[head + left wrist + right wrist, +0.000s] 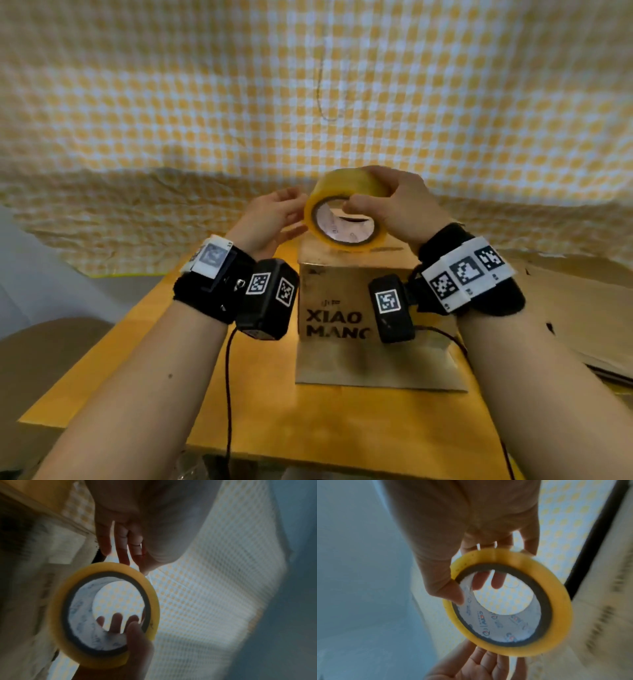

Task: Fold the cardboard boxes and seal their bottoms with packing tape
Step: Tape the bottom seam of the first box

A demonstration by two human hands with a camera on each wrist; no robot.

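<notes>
A roll of yellow packing tape (337, 186) hangs just above the top of a brown cardboard box (337, 294) printed "XIAO MANG", which stands on the wooden table (267, 394). My right hand (394, 202) grips the roll, thumb inside the core and fingers over the outer face. My left hand (274, 219) is at the roll's left side, fingers straight and touching its rim. In the left wrist view the left hand's fingers (123, 553) meet the tape roll (80, 578). In the right wrist view the right hand (453, 550) pinches the tape roll (556, 601).
Flattened cardboard sheets (568, 308) lie on the right of the table. A yellow checked cloth (308, 102) hangs behind and drapes over the table's far end. Black cables run from the wrist cameras toward the table's front edge (239, 448).
</notes>
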